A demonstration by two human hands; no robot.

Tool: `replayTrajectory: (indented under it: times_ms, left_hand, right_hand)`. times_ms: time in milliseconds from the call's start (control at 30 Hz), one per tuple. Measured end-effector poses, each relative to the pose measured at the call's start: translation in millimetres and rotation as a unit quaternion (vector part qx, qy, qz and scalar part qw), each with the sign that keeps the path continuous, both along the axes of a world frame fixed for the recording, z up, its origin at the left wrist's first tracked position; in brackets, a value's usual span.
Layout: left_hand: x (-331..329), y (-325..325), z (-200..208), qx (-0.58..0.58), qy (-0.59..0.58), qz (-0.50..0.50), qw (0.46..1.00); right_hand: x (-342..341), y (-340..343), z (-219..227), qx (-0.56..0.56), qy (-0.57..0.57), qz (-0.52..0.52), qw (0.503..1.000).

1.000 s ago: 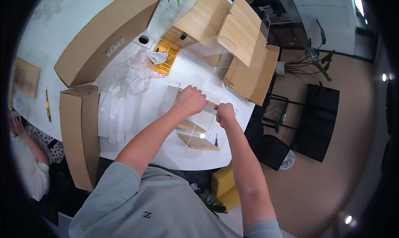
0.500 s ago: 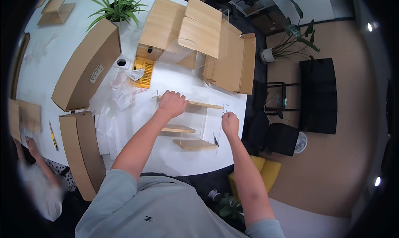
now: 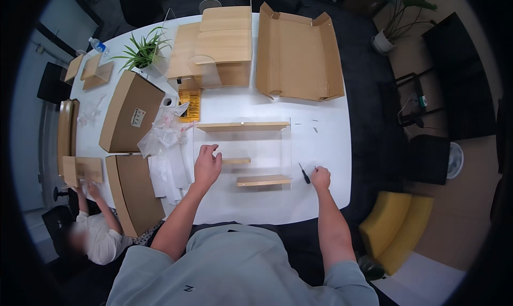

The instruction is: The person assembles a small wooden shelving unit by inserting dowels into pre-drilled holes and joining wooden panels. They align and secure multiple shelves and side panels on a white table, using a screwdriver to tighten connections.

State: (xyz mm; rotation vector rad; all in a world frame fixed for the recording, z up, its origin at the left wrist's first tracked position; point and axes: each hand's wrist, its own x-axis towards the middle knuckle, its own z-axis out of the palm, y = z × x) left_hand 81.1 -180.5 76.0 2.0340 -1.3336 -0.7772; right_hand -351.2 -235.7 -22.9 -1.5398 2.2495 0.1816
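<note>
A shelf unit of clear panels (image 3: 264, 151) and pale wooden boards lies on the white table before me. Its long board (image 3: 243, 127) is at the far side. A short board (image 3: 236, 160) sits in the middle and another board (image 3: 263, 180) nearer me. My left hand (image 3: 207, 167) hovers by the unit's left part, fingers apart and holding nothing. To the right of the unit, my right hand (image 3: 321, 178) is closed low over the table, its fingers pinched; whatever they hold is too small to name. Just left of it lies a black-handled screwdriver (image 3: 304, 174).
Small metal pieces (image 3: 315, 129) lie right of the unit. A yellow tool case (image 3: 190, 105), plastic bags (image 3: 163, 132) and cardboard boxes (image 3: 131, 113) stand left. An assembled wooden unit (image 3: 224, 44) and an open carton (image 3: 299, 55) are behind. A co-worker (image 3: 101, 234) handles boards at far left.
My left hand has let go of the far board and moved back toward me. My right hand has left the unit's right side and moved right, down beside the screwdriver. The view has turned.
</note>
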Motion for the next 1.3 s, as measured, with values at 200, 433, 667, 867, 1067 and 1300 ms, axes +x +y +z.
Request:
replayTrajectory:
  times_ms: [200, 433, 667, 867, 1067, 1300]
  left_hand:
    - [-19, -1, 10, 0.005, -0.06, 0.008, 0.998]
    - [-27, 10, -21, 0.11, 0.036, -0.016, 0.993]
    - [-38, -2, -31, 0.127, 0.199, 0.031, 0.971]
    - [-25, 0, -51, 0.101, 0.102, -0.032, 0.989]
    - [-18, -5, -61, 0.11, 0.19, -0.037, 0.975]
    - [-13, -7, -30, 0.141, 0.193, -0.08, 0.968]
  right_hand:
    - [6, -9, -5, 0.006, 0.04, 0.101, 0.994]
    - [4, 7, 11, -0.138, 0.025, 0.2, 0.97]
    - [5, 43, -1, -0.077, 0.016, 0.225, 0.971]
    - [19, 50, 10, -0.06, -0.079, 0.085, 0.991]
    - [63, 29, 120, -0.155, -0.287, 0.022, 0.945]
    - [161, 16, 202, -0.166, -0.252, 0.291, 0.908]
